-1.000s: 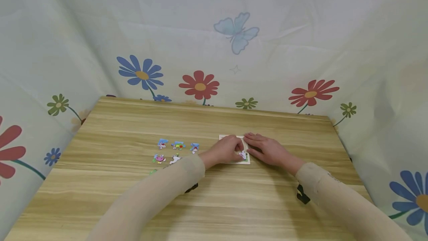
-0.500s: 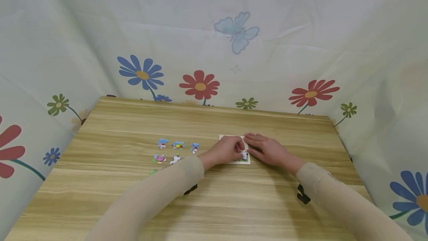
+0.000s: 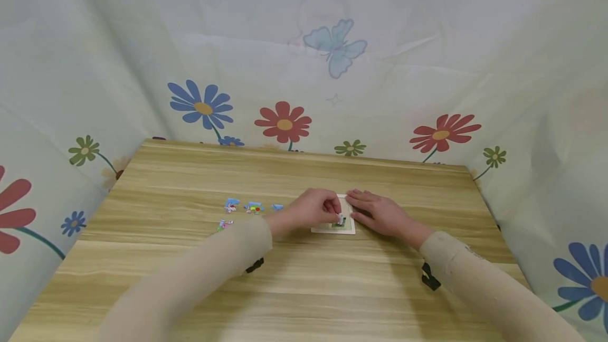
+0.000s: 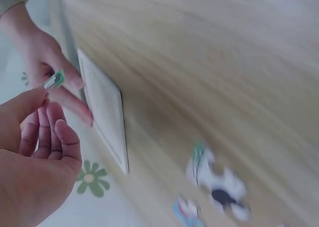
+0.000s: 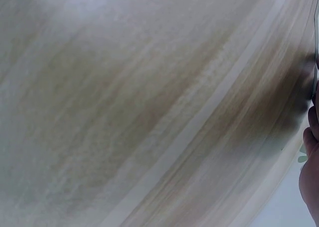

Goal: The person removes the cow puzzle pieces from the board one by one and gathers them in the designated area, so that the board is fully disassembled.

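Between thumb and fingertips my left hand pinches a small jigsaw piece, white and dark with a green edge. In the left wrist view the piece is raised and tilted. Below it in the head view lies a thin, white-rimmed puzzle board with a pale inside, partly covered by the left hand. My right hand rests at the board's right edge, its fingers extended. Only a sliver of that hand shows at the margin of the right wrist view.
Several loose jigsaw pieces lie left of the board, some hidden by the left sleeve. A black-and-white piece shows in the left wrist view. The wooden table meets a flowered curtain at its back and sides.
My left hand has drawn back a little to the left and up from the board with the jigsaw piece pinched, exposing more of the board's pale inside. My right hand has stayed in place.
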{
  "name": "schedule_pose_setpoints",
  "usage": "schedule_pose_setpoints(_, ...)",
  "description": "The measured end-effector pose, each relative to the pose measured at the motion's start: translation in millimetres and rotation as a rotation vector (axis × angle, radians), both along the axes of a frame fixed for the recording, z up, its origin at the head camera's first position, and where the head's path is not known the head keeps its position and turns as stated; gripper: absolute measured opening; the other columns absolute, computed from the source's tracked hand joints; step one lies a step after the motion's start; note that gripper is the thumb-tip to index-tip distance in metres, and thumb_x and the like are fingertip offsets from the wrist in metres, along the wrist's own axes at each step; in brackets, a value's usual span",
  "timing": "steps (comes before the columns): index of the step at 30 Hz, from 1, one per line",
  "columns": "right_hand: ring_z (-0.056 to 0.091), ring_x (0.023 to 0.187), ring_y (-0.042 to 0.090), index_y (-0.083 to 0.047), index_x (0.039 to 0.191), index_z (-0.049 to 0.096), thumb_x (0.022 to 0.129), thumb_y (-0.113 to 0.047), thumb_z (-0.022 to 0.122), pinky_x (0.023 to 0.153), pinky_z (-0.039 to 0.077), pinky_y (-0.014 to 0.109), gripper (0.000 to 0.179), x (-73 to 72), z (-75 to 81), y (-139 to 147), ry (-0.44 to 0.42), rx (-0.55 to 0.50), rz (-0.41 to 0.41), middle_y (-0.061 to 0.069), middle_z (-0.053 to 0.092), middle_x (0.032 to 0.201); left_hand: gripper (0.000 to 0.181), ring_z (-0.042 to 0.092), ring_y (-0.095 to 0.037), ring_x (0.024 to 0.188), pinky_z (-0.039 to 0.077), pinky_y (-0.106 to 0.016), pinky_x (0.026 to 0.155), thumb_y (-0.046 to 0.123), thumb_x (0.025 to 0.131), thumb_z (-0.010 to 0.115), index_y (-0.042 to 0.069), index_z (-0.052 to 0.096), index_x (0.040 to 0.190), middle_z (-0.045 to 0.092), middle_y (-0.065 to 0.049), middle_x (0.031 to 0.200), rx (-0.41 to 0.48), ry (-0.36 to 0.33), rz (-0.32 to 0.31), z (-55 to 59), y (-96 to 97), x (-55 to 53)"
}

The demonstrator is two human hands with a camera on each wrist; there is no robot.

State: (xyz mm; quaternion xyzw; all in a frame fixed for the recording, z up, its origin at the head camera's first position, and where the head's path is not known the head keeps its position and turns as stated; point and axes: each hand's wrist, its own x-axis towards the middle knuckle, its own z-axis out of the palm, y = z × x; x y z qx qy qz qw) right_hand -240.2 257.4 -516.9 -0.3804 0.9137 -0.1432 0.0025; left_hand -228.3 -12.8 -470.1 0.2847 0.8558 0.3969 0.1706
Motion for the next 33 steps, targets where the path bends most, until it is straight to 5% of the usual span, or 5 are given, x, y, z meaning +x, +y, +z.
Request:
schedule_pose_setpoints(8, 0.051, 0.147, 0.035, -0.007, 0.153, 0.058, 0.106, -0.032, 0.068, 0.118, 0.041, 0.054, 0.054, -0.1, 0.4, -1, 0.021, 0.012, 0.010, 0.012, 0.054, 0.159, 0.013, 0.061, -0.012, 0.080, 0.052, -0.028, 0.076, 0.016, 0.094, 0.083, 0.017, 0.071, 0.090, 0.067, 0.005, 0.084, -0.099, 0.000, -0.014, 15.3, -46.1, 8.9)
schedule_pose_setpoints(15, 0.051, 0.146, 0.036, -0.005, 0.152, 0.058, 0.107, -0.032, 0.067, 0.119, 0.040, 0.053, 0.054, -0.7, -2.2, -1, 0.031, 0.005, 0.024, 0.013, 0.054, 0.158, 0.013, 0.061, -0.011, 0.079, 0.053, -0.027, 0.074, 0.011, 0.094, 0.082, 0.016, 0.071, 0.090, 0.067, 0.006, 0.084, -0.121, -0.045, -0.057, 16.3, -85.6, 20.1)
schedule_pose_setpoints(33, 0.053, 0.146, 0.033, -0.005, 0.152, 0.059, 0.106, -0.030, 0.068, 0.118, 0.042, 0.053, 0.053, 1.5, -4.2, 0, 0.053, -0.006, 0.021, 0.014, 0.056, 0.157, 0.014, 0.060, -0.007, 0.074, 0.053, -0.025, 0.070, 0.010, 0.091, 0.084, 0.015, 0.071, 0.092, 0.065, 0.008, 0.081, -0.090, -0.050, -0.091, -3.5, -147.1, 47.0)
